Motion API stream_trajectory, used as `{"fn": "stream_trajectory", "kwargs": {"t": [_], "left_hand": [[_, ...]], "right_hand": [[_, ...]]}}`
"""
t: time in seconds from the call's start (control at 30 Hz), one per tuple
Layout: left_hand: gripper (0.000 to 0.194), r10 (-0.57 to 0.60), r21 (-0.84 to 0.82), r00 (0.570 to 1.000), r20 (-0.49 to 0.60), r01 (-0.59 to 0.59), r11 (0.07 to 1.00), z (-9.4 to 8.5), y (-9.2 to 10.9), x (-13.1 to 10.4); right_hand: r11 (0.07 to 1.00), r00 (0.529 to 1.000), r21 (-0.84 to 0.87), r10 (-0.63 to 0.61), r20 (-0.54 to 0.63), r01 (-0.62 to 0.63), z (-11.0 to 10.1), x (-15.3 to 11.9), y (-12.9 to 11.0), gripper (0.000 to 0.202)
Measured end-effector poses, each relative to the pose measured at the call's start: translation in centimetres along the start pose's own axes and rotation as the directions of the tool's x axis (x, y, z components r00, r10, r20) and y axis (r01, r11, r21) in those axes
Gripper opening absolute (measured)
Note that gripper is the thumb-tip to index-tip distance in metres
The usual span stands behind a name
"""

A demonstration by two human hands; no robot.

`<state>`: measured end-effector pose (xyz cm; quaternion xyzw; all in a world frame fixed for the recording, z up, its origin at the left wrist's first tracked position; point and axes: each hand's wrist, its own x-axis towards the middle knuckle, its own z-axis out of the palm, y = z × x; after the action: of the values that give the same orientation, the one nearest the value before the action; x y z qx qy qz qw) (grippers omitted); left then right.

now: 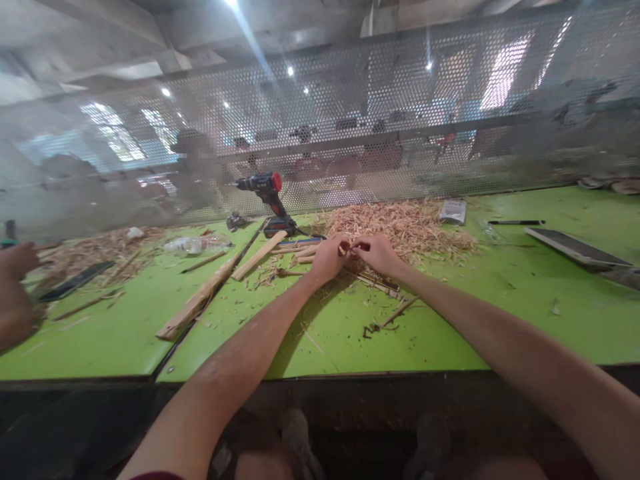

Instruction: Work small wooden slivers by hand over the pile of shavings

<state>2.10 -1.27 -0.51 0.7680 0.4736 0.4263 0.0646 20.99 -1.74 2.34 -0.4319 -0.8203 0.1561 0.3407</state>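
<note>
My left hand (329, 258) and my right hand (379, 255) meet over the green bench, fingertips pinched close together. Whatever lies between the fingers is too small to make out. Just behind them spreads a heap of pale wood shavings (400, 225). Thin wooden sticks (377, 283) lie beneath and in front of my hands. A short stick (399, 311) with a dark curled bit beside it rests nearer to me. Left of my left hand, a flat wooden strip (260, 256) lies at a slant.
A cordless drill (270, 200) stands upright on its battery. A long wooden board (200, 303) lies along the bench seam. A clear plastic bottle (195, 245) is on its side. Another person's hand (15, 293) is at far left. Perforated metal screen (320, 133) rises behind; a dark-topped flat object (575, 247) lies right.
</note>
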Motion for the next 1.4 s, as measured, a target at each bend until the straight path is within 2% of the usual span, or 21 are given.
{"fn": "stream_trajectory", "kwargs": {"t": [0.43, 0.8, 1.0, 1.4], "left_hand": [[0.017, 0.042, -0.069, 0.999, 0.032, -0.040, 0.997, -0.3, 0.0, -0.1], [0.026, 0.049, 0.001, 0.999, 0.006, -0.049, 0.999, -0.3, 0.1, -0.1], [0.026, 0.042, 0.011, 0.999, 0.029, -0.042, 0.999, -0.5, 0.4, -0.1], [0.020, -0.002, 0.022, 1.000, -0.010, 0.002, 1.000, 0.0, 0.3, -0.2]], "right_hand": [[1.000, 1.000, -0.003, 0.027, 0.003, -0.026, 0.1, 0.1, 0.1, 0.026], [0.998, 0.999, -0.026, 0.051, 0.018, -0.051, 0.2, -0.2, -0.7, 0.030], [0.995, 0.998, -0.086, 0.055, -0.020, -0.057, 0.4, -0.2, -0.9, 0.024], [0.998, 1.000, -0.066, 0.016, -0.015, -0.017, 0.3, 0.0, 0.2, 0.025]]}}
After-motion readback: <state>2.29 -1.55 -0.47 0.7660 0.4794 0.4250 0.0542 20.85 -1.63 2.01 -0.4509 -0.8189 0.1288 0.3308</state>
